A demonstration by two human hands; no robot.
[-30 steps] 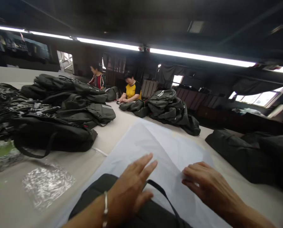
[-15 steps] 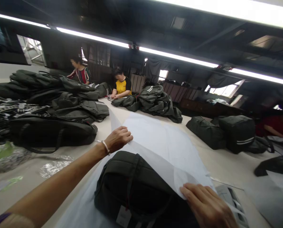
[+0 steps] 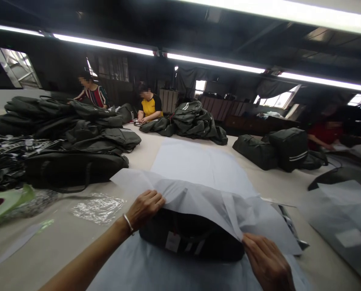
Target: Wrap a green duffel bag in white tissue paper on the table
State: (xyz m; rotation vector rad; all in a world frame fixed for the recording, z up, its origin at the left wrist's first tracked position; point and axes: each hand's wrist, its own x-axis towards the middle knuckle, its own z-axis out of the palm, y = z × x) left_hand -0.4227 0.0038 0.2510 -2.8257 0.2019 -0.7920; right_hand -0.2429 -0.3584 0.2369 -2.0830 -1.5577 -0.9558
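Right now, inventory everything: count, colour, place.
front bag: one, black, lower centre
tag: one, white, on front bag
sheeting: count unclear, white, over front bag
other bags: many, dark, left, back, right
straps: many, black and white, left
tape roll: one, green, left
crinkled plastic: some, clear, left
wrap: count unclear, translucent, right
people: three, varied clothing, background
windows: several, white, back
lights: several, white, overhead
table: one, beige, beneath
left grip: one, bare, holding sheeting
right grip: one, bare, holding sheeting
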